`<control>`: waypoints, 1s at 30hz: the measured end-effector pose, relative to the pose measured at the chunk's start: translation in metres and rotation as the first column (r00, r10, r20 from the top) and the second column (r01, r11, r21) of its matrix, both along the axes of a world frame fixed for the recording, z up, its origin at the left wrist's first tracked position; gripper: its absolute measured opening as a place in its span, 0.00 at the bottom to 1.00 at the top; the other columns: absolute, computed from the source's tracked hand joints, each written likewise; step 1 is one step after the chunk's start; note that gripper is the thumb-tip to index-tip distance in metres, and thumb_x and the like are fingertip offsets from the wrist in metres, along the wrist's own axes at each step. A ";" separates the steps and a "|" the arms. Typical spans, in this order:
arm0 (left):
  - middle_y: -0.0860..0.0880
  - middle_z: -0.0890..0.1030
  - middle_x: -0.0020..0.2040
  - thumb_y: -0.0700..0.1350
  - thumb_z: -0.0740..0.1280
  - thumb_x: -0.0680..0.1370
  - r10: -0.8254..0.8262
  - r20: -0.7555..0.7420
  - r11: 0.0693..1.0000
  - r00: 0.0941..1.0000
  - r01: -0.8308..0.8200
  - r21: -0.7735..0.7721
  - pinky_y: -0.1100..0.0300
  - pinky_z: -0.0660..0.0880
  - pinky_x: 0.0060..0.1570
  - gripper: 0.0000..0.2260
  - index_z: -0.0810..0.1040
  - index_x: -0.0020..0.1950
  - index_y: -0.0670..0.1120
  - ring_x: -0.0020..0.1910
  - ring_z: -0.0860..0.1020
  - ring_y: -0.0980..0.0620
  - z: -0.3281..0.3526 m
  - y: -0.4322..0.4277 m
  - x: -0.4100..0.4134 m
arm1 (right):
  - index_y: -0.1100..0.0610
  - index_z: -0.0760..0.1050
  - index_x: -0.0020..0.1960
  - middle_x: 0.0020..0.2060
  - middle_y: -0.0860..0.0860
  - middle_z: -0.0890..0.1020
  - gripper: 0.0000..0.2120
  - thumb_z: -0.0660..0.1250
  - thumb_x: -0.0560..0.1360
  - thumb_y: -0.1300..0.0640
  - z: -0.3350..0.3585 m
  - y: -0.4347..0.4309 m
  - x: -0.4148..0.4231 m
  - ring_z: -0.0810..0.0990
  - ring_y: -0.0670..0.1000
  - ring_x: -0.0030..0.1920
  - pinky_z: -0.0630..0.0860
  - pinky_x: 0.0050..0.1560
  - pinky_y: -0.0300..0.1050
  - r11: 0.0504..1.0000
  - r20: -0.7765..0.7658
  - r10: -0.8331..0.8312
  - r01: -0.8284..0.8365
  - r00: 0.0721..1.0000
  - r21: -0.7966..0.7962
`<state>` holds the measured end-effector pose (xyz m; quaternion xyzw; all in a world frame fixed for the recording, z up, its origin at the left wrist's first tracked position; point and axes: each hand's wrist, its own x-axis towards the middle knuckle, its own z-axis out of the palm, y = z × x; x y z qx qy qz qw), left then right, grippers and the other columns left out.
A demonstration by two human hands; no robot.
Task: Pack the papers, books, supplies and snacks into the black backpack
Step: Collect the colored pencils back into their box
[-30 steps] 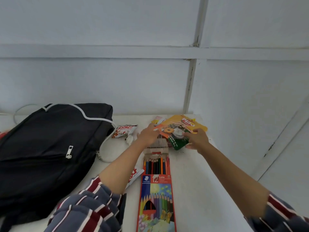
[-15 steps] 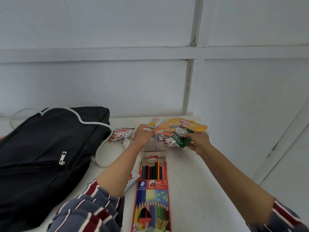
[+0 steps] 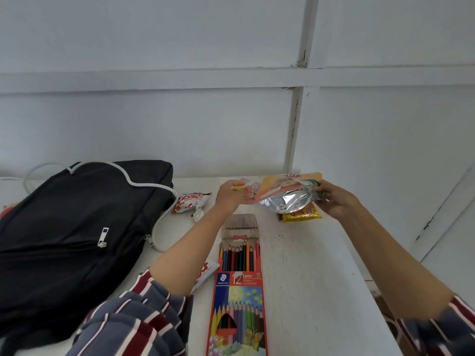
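Note:
The black backpack point(image 3: 72, 235) lies flat on the left of the white table, its zip shut. Both my hands hold a bundle of snack packets point(image 3: 285, 194) lifted just above the far end of the table: an orange packet on top, a silver foil pouch under it. My left hand point(image 3: 228, 195) grips its left edge, my right hand point(image 3: 334, 199) its right edge. A yellow snack packet point(image 3: 302, 215) lies on the table below the bundle. An open box of coloured pencils point(image 3: 239, 286) lies between my arms.
A red-and-white snack packet point(image 3: 191, 201) lies beside the backpack's white cord. Another red-and-white packet point(image 3: 205, 272) peeks out under my left forearm. The white table point(image 3: 308, 278) ends at the wall behind and drops off at the right.
Both hands have lifted the snack bundle off the table and tilted it, showing its silver underside. A yellow packet that lay under it is now uncovered.

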<state>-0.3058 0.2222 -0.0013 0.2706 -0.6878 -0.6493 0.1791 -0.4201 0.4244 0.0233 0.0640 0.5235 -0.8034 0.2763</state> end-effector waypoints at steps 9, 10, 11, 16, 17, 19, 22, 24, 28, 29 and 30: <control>0.42 0.78 0.51 0.38 0.63 0.77 -0.099 0.194 0.952 0.976 0.150 -0.268 0.61 0.72 0.43 0.08 0.75 0.55 0.43 0.36 0.78 0.53 -0.008 0.004 -0.001 | 0.60 0.80 0.41 0.44 0.56 0.78 0.09 0.66 0.67 0.71 -0.014 0.038 -0.025 0.82 0.51 0.35 0.78 0.30 0.37 0.983 -0.035 0.180 -0.180 0.983 -0.017; 0.43 0.77 0.50 0.39 0.64 0.77 -0.124 0.213 0.939 0.969 0.184 -0.291 0.64 0.71 0.40 0.09 0.74 0.57 0.42 0.37 0.77 0.53 -0.008 0.006 -0.002 | 0.59 0.80 0.45 0.49 0.58 0.77 0.12 0.64 0.68 0.72 -0.020 0.042 -0.028 0.81 0.53 0.38 0.79 0.30 0.38 0.981 -0.032 0.192 -0.192 0.981 0.014; 0.44 0.76 0.49 0.39 0.64 0.78 -0.148 0.229 0.928 0.962 0.215 -0.304 0.66 0.70 0.37 0.10 0.74 0.59 0.41 0.36 0.76 0.55 -0.007 0.008 -0.003 | 0.59 0.78 0.50 0.54 0.58 0.75 0.15 0.60 0.70 0.73 -0.026 0.046 -0.031 0.80 0.54 0.41 0.79 0.30 0.40 0.983 -0.015 0.178 -0.177 0.984 0.053; 0.49 0.73 0.40 0.36 0.63 0.77 -0.196 0.297 0.911 0.935 0.285 -0.298 0.73 0.68 0.27 0.09 0.72 0.57 0.43 0.34 0.73 0.54 -0.005 0.025 -0.016 | 0.54 0.69 0.64 0.60 0.59 0.70 0.26 0.53 0.72 0.74 -0.045 0.053 -0.032 0.76 0.57 0.46 0.80 0.28 0.44 0.979 -0.001 0.157 -0.156 0.988 0.134; 0.47 0.74 0.43 0.36 0.64 0.77 -0.193 0.315 0.901 0.929 0.295 -0.319 0.71 0.71 0.33 0.11 0.72 0.59 0.41 0.38 0.75 0.50 -0.007 0.028 -0.020 | 0.54 0.69 0.64 0.59 0.59 0.71 0.26 0.52 0.72 0.74 -0.046 0.054 -0.032 0.76 0.57 0.46 0.80 0.28 0.45 0.981 -0.002 0.143 -0.142 0.990 0.132; 0.41 0.76 0.56 0.37 0.65 0.77 -0.175 0.364 0.868 0.915 0.318 -0.382 0.58 0.74 0.52 0.14 0.72 0.62 0.40 0.54 0.76 0.43 -0.011 0.034 -0.027 | 0.55 0.68 0.65 0.57 0.59 0.72 0.26 0.52 0.72 0.74 -0.044 0.055 -0.031 0.76 0.58 0.46 0.80 0.27 0.45 0.984 -0.002 0.140 -0.139 0.990 0.112; 0.37 0.73 0.63 0.37 0.65 0.76 -0.160 0.421 0.841 0.893 0.346 -0.415 0.52 0.69 0.61 0.16 0.70 0.63 0.39 0.64 0.72 0.40 -0.017 0.044 -0.035 | 0.57 0.68 0.63 0.53 0.58 0.73 0.25 0.50 0.71 0.75 -0.040 0.059 -0.033 0.76 0.57 0.45 0.80 0.28 0.46 0.991 -0.021 0.118 -0.116 0.993 0.069; 0.39 0.72 0.65 0.37 0.64 0.77 -0.129 0.436 0.821 0.890 0.343 -0.457 0.55 0.68 0.61 0.16 0.69 0.65 0.39 0.65 0.70 0.42 -0.019 0.049 -0.039 | 0.58 0.71 0.56 0.49 0.58 0.75 0.22 0.50 0.70 0.74 -0.037 0.061 -0.034 0.76 0.57 0.44 0.80 0.29 0.45 0.992 -0.037 0.121 -0.119 0.992 0.051; 0.41 0.69 0.68 0.42 0.63 0.79 -0.088 0.417 0.784 0.905 0.321 -0.531 0.58 0.64 0.62 0.16 0.69 0.65 0.38 0.67 0.67 0.45 -0.018 0.056 -0.047 | 0.59 0.71 0.60 0.52 0.59 0.75 0.24 0.52 0.69 0.74 -0.039 0.066 -0.041 0.77 0.58 0.47 0.81 0.30 0.46 0.988 -0.027 0.119 -0.116 0.993 0.102; 0.41 0.70 0.67 0.42 0.63 0.79 -0.084 0.410 0.780 0.908 0.316 -0.540 0.58 0.64 0.61 0.16 0.70 0.65 0.37 0.67 0.67 0.45 -0.018 0.057 -0.049 | 0.59 0.70 0.62 0.53 0.59 0.75 0.26 0.52 0.69 0.74 -0.040 0.066 -0.043 0.77 0.58 0.48 0.81 0.30 0.47 0.988 -0.021 0.111 -0.108 0.994 0.112; 0.41 0.70 0.67 0.42 0.63 0.79 -0.073 0.405 0.775 0.912 0.307 -0.552 0.58 0.65 0.60 0.15 0.70 0.64 0.37 0.66 0.68 0.45 -0.018 0.059 -0.050 | 0.58 0.70 0.63 0.53 0.59 0.75 0.26 0.53 0.69 0.74 -0.041 0.066 -0.044 0.77 0.58 0.47 0.81 0.30 0.47 0.988 -0.017 0.110 -0.107 0.994 0.116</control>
